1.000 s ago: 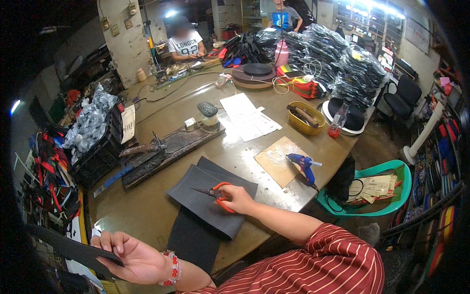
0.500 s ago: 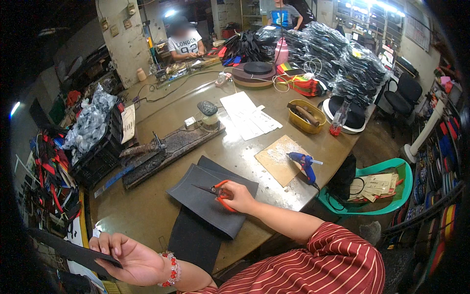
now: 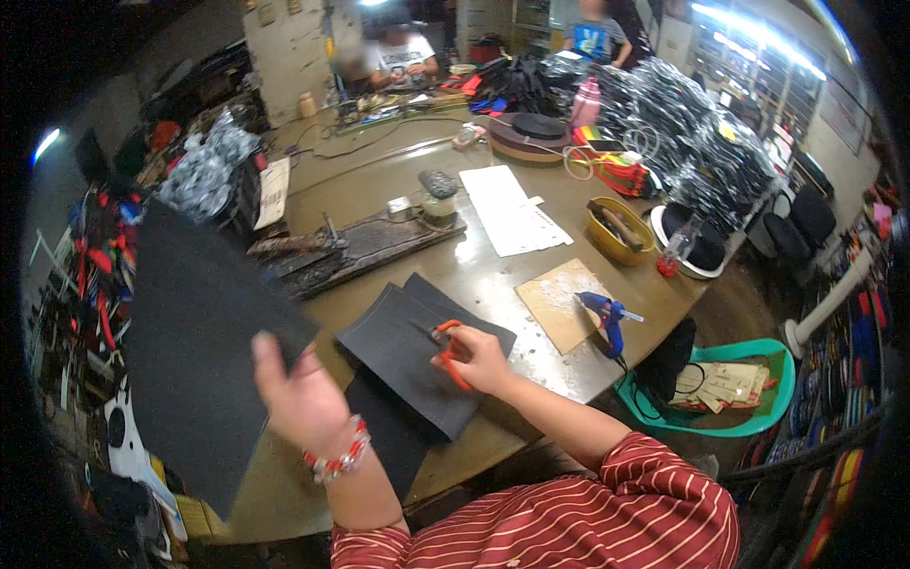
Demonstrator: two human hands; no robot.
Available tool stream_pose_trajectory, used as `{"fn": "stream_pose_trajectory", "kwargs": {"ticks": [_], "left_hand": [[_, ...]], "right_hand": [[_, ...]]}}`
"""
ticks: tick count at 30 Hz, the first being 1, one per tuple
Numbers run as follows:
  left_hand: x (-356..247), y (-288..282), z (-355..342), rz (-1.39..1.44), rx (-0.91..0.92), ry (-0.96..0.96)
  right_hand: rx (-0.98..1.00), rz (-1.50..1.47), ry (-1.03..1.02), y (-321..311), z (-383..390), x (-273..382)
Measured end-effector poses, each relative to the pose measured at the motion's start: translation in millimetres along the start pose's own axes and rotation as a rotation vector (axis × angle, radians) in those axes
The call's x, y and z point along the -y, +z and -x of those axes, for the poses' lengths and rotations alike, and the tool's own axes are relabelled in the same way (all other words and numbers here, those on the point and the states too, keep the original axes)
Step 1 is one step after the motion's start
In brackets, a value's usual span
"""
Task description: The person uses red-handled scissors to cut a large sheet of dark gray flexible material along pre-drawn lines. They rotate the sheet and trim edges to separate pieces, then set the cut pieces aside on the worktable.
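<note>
Left hand (image 3: pixel 299 394) pinches black sheet (image 3: pixel 194 351) by its right edge, raised at left end of table (image 3: pixel 379 171); right hand (image 3: pixel 483 363) grasps scissors (image 3: pixel 457 354) over other sheets (image 3: pixel 391 334). Probably light, bendy (fragile? doubtful); edge hold suits.

Two bare hands show in the foreground: one left hand (image 3: pixel 308 403) and one right hand (image 3: pixel 481 362). There is one pair of scissors (image 3: pixel 455 368), one raised black sheet (image 3: pixel 199 341) and at least two black sheets (image 3: pixel 408 365) lying flat. One glue gun (image 3: pixel 609 325), one tan board (image 3: pixel 548 313), one yellow basin (image 3: pixel 611 247), one green tub (image 3: pixel 789 375), one pink bottle (image 3: pixel 585 102) and one clear bottle (image 3: pixel 676 251) can be counted. At least two co-workers (image 3: pixel 408 59) appear; the plastic-wrapped bundles (image 3: pixel 711 142) overlap too much to number.
</note>
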State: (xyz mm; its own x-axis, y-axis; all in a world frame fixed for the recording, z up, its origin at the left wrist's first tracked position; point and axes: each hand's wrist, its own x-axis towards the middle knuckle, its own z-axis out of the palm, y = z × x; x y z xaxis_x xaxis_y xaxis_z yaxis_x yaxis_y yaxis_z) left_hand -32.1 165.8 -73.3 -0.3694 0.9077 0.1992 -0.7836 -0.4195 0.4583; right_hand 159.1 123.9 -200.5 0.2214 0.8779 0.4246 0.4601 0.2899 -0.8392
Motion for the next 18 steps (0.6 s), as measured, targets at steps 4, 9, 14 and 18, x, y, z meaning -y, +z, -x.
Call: {"fn": "stream_pose_trajectory", "kwargs": {"ticks": [4,9,14,18], "left_hand": [[27.6,9.3,4.2,-0.272,0.102,-0.26],[28.7,20.8,15.2,-0.315,0.255,-0.194],[21.8,21.0,20.6,-0.368,0.328,-0.077],[22.9,20.9,16.1,-0.389,0.306,-0.038]], "right_hand": [[0.132,-0.234,0.049,-13.3,-1.4,41.3],[0.3,-0.395,0.157,-22.3,8.5,81.0],[0.289,-0.351,0.043,-17.8,11.0,93.8],[0.273,-0.291,-0.016,-18.5,10.8,100.2]]}}
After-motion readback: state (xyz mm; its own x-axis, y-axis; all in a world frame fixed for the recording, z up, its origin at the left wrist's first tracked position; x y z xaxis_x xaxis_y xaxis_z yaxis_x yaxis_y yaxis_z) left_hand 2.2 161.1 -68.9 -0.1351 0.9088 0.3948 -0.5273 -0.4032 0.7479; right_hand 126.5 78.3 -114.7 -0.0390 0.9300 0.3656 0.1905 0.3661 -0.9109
